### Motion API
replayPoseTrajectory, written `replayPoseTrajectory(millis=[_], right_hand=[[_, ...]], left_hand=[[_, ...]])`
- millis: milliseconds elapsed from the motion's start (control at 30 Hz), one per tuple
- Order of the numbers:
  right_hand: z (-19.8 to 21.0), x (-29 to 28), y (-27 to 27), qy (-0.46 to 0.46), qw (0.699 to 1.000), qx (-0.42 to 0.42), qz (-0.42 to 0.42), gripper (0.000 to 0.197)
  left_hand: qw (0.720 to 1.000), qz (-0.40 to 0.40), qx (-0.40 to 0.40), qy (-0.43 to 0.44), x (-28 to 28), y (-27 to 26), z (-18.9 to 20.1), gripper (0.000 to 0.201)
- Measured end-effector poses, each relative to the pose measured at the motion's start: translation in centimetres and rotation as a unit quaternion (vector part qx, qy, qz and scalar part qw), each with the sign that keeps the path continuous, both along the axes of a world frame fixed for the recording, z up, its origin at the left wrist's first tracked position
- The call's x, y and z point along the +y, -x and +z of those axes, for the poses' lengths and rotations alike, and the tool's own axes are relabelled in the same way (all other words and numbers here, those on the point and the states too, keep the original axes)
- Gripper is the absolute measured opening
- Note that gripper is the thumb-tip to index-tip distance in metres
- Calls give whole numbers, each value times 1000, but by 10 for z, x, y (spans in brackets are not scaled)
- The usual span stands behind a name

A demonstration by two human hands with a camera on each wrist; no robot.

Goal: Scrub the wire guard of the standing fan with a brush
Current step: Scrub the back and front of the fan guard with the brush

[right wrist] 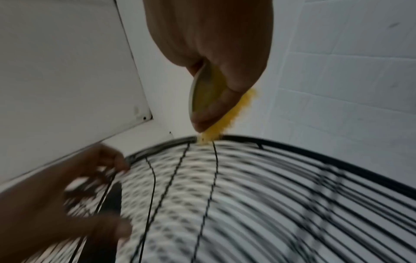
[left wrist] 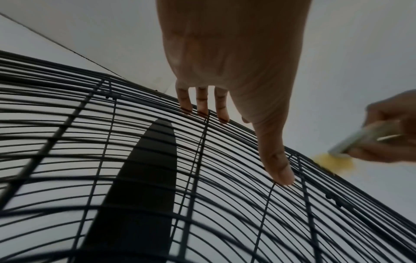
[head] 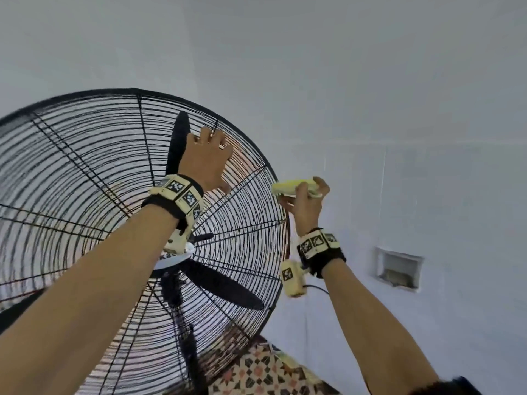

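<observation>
A large standing fan fills the left of the head view, its black wire guard point(head: 85, 172) round dark blades point(head: 225, 286). My left hand point(head: 208, 155) lies spread on the guard's upper right, fingers point(left wrist: 202, 101) straight and thumb point(left wrist: 279, 169) pressing the wires point(left wrist: 135, 160). My right hand point(head: 306, 201) grips a yellow brush point(head: 293, 186) at the guard's right rim. The yellow bristles point(right wrist: 227, 124) touch the black rim point(right wrist: 292, 151). The brush point(left wrist: 337, 160) shows blurred at the right of the left wrist view, as does my left hand point(right wrist: 56, 204) in the right wrist view.
White tiled wall point(head: 427, 195) stands behind the fan, with a small recessed box point(head: 399, 269) at the right. A patterned cloth point(head: 265, 374) lies below the fan. A cable point(head: 316, 287) hangs from the right wrist unit.
</observation>
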State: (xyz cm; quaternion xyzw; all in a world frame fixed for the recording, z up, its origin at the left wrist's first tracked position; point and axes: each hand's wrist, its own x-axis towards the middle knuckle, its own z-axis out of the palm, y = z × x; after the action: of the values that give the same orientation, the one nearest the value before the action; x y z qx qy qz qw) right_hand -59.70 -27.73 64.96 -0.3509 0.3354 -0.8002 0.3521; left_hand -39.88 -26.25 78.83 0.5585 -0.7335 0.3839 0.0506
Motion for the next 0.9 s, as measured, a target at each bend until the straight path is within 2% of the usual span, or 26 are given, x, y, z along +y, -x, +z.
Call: replayPoseTrajectory(millis=[67,133,167,267,300,367,500,600,667,800,900], right_hand=[[33,-28,19,-49,997,-26,45,46],[56,-76,41,-89,994,13,57,64],[68,-87,48,-95,991,47,83,61],[91,-99,51,-95,985,84,114,15],[96,-96,49,-95,986,89,102,12],[94,-95,46,-99,986,98,90,18],[100,-81,52,-109,979,44,167,16],[98,-78,56,-109,985,36,128,12],[91,-84,54,-129,985,65,98,18],[87,-65,52,-100,978,37,178,21],[82,-67,51,-77,990,36,113,22]], left_hand=[[1000,-1,3,2,-2,2,0,100],[1000,1,-2,8,-4,2,-1,105],[1000,4,-7,12,-5,2,-1,105],[1000,8,-13,17,-6,0,-3,100],[1000,10,-15,16,-7,0,-3,100],[1000,12,-14,16,-7,2,-3,100],[1000,6,2,18,-9,3,-5,100],[1000,0,-3,26,-9,4,-5,100],[1000,1,-4,28,-10,5,-5,100],[999,-10,0,34,-10,-2,-6,99],[999,-23,1,35,-9,-6,-6,98]])
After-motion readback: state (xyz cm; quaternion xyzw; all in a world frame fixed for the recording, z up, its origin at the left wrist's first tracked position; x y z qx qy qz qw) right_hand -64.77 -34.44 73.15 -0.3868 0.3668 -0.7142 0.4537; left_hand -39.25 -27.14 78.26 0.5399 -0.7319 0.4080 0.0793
